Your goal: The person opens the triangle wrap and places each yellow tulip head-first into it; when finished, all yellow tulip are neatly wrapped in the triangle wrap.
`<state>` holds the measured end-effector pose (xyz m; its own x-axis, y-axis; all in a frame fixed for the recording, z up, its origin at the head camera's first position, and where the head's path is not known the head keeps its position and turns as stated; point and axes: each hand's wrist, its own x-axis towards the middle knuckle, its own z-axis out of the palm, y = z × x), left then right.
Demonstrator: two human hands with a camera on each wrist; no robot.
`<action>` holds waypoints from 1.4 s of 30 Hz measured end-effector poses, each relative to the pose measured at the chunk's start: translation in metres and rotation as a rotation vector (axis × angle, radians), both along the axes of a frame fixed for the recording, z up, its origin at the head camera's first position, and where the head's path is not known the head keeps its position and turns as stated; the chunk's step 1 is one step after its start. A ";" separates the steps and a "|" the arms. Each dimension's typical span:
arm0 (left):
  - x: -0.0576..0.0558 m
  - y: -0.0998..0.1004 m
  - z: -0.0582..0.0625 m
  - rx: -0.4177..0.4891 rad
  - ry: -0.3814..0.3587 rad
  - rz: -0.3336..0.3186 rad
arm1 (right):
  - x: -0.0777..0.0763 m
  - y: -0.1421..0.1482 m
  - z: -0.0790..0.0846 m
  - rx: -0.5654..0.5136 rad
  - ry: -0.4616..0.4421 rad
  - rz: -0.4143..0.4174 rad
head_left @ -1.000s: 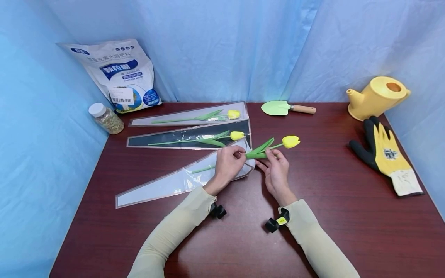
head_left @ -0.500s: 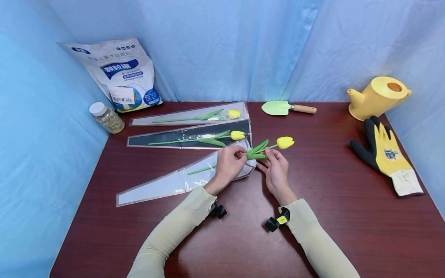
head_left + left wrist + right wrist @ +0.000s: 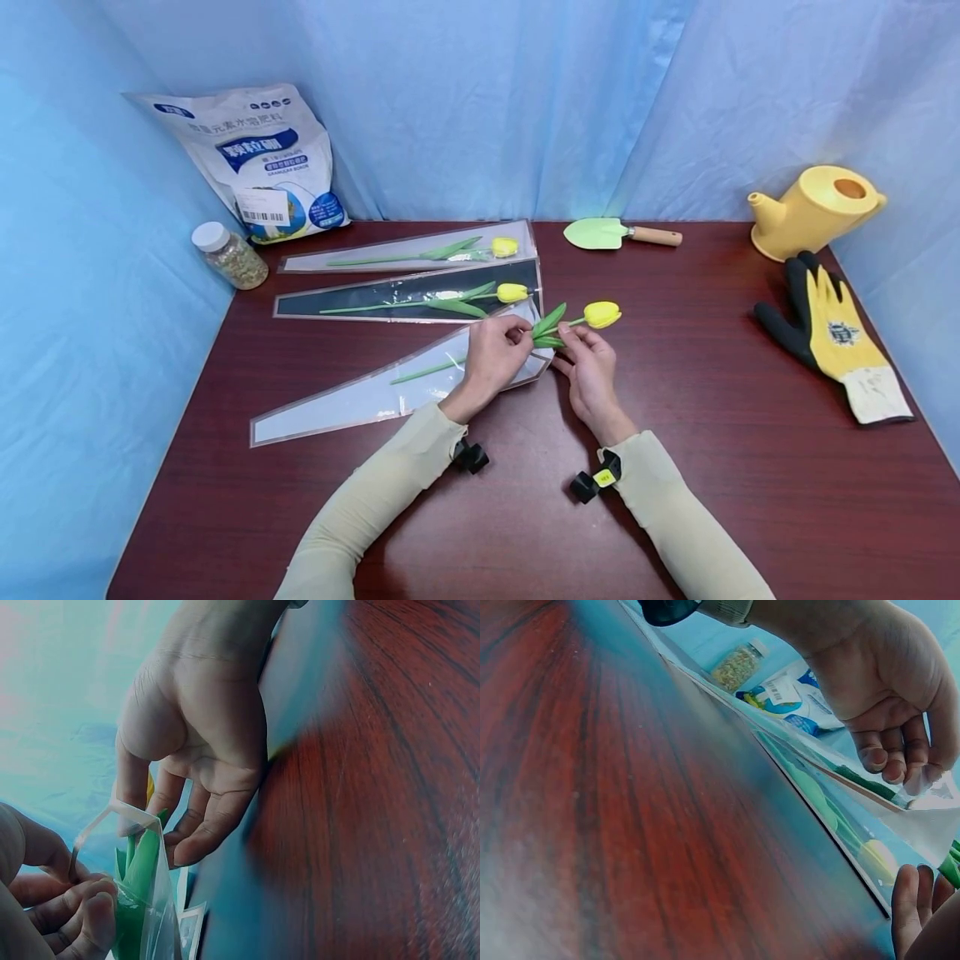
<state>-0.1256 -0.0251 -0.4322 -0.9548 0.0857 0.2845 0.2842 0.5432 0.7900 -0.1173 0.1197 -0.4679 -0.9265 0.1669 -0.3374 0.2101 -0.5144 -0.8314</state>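
Observation:
My left hand (image 3: 491, 357) pinches the open mouth edge of a white-backed clear flower sleeve (image 3: 318, 417), the nearest of three on the table. My right hand (image 3: 592, 371) pinches the stem of a yellow tulip (image 3: 602, 314) just below its bloom. The tulip's lower stem lies inside the sleeve, partly hidden behind my left hand; its leaves (image 3: 135, 889) are at the mouth in the left wrist view. Beyond lie a black-backed sleeve (image 3: 352, 307) and another white-backed sleeve (image 3: 307, 263), each with a yellow tulip inside.
A fertilizer bag (image 3: 262, 167) and a lidded jar of granules (image 3: 238, 262) stand at the back left. A green trowel (image 3: 596, 233) lies at the back. On the right are a yellow watering can (image 3: 806, 212) and a yellow-black work glove (image 3: 836, 333).
The tulip has slid left and slightly down, deeper into the sleeve, with my right hand moving a little the same way. My left hand stays at the sleeve's mouth.

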 end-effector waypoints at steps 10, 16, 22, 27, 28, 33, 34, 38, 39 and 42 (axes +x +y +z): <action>0.002 0.001 0.002 0.008 -0.018 -0.019 | 0.004 -0.007 -0.001 0.020 -0.004 0.013; 0.002 0.002 0.001 0.038 -0.017 -0.043 | 0.004 -0.011 -0.002 0.017 0.006 0.014; 0.001 0.002 0.000 0.055 -0.024 -0.096 | 0.003 -0.011 -0.003 0.003 0.012 -0.043; 0.001 -0.002 0.004 0.092 -0.019 -0.118 | 0.003 -0.011 -0.003 0.004 0.007 -0.066; 0.000 -0.004 0.005 0.094 -0.012 -0.117 | 0.003 -0.010 -0.003 0.005 0.004 -0.066; -0.007 -0.016 0.011 0.081 0.024 -0.102 | 0.002 -0.008 -0.003 -0.005 0.008 -0.075; -0.008 -0.020 0.012 0.068 0.035 -0.100 | 0.002 -0.007 -0.002 -0.007 0.010 -0.078; -0.014 -0.034 0.015 -0.027 0.055 -0.106 | 0.001 -0.004 -0.002 -0.015 0.016 -0.088; -0.015 -0.037 0.016 -0.058 0.046 -0.112 | 0.000 -0.004 -0.002 -0.015 0.017 -0.090; -0.015 -0.047 0.015 -0.176 -0.009 -0.130 | 0.000 -0.004 -0.001 -0.013 0.014 -0.095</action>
<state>-0.1405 -0.0716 -0.4168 -0.9350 0.2560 0.2456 0.3541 0.6322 0.6891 -0.1175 0.1157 -0.4691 -0.9111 0.2502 -0.3277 0.1484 -0.5425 -0.8269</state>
